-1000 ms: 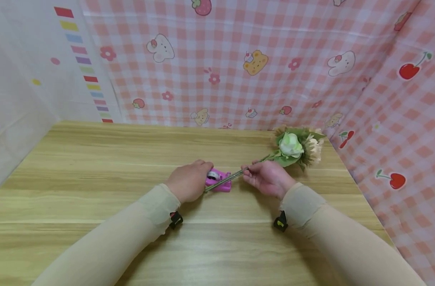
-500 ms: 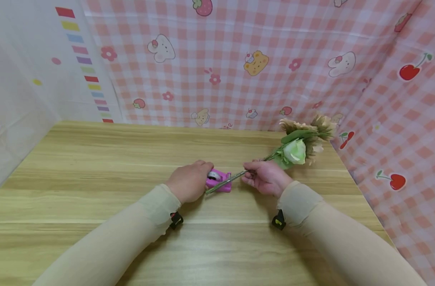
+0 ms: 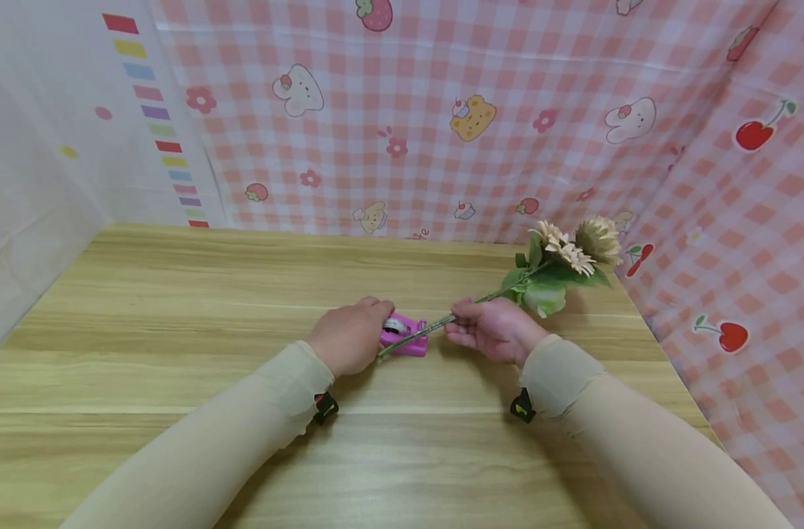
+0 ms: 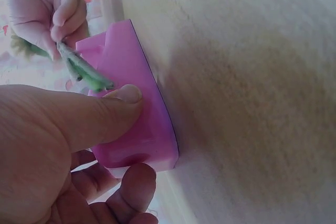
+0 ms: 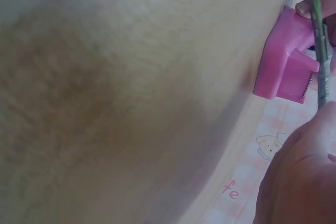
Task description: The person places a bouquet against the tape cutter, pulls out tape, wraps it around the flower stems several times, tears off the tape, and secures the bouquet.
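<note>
My left hand [image 3: 350,336] grips the left end of a pink tape dispenser [image 3: 411,350] on the table; its thumb lies along the dispenser's side in the left wrist view. A roll of tape [image 3: 395,325] sits in the dispenser. My right hand [image 3: 496,329] pinches the bundled green stems [image 3: 435,325] of some artificial flowers. The stems slant over the dispenser, their cut ends close to my left thumb. Beyond the right hand spread cream flower heads [image 3: 599,241], green leaves and a pale green-white rose [image 3: 544,300]. The right wrist view shows the dispenser's toothed cutter [image 5: 308,85] beside the stems.
The wooden table [image 3: 197,308] extends around both hands. A pink checked cloth [image 3: 389,110] hangs along the back, and another [image 3: 766,242] borders the right side, near the flower heads. White cloth [image 3: 38,162] stands on the left.
The flower bundle has turned about its stems: the rose has gone from the top to the underside, and the cream blooms now face up. The left hand and tape dispenser stay put.
</note>
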A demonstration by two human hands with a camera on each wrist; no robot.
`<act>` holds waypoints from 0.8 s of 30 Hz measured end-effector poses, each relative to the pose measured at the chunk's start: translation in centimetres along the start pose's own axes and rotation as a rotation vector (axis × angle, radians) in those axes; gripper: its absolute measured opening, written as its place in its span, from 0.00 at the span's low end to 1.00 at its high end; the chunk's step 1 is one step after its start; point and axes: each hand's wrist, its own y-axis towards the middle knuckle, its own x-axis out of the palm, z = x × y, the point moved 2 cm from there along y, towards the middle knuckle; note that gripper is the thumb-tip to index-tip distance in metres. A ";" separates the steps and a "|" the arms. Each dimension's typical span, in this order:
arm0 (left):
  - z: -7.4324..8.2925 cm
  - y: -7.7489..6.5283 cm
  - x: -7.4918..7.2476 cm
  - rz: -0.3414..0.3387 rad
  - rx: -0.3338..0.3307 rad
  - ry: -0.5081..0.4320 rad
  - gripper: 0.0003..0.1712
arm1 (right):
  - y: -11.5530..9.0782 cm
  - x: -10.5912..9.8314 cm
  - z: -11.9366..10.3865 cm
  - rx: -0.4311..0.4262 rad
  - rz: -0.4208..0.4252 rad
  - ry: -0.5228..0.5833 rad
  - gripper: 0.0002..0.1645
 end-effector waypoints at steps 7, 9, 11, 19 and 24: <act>0.0 0.0 0.0 -0.008 -0.005 -0.008 0.32 | -0.2 0.1 -0.1 -0.028 -0.039 0.037 0.12; 0.0 0.0 0.0 -0.008 -0.005 -0.007 0.31 | -0.2 0.2 -0.1 -0.029 -0.044 0.042 0.13; 0.0 -0.1 -0.1 -0.008 -0.005 -0.005 0.31 | -0.2 0.2 -0.1 -0.027 -0.042 0.041 0.14; 0.1 0.0 -0.1 -0.017 -0.005 0.002 0.32 | 0.1 0.3 0.1 -0.012 -0.026 0.066 0.19; 0.1 -0.1 -0.2 -0.018 -0.005 0.006 0.32 | 0.3 0.3 0.3 -0.036 -0.010 0.075 0.22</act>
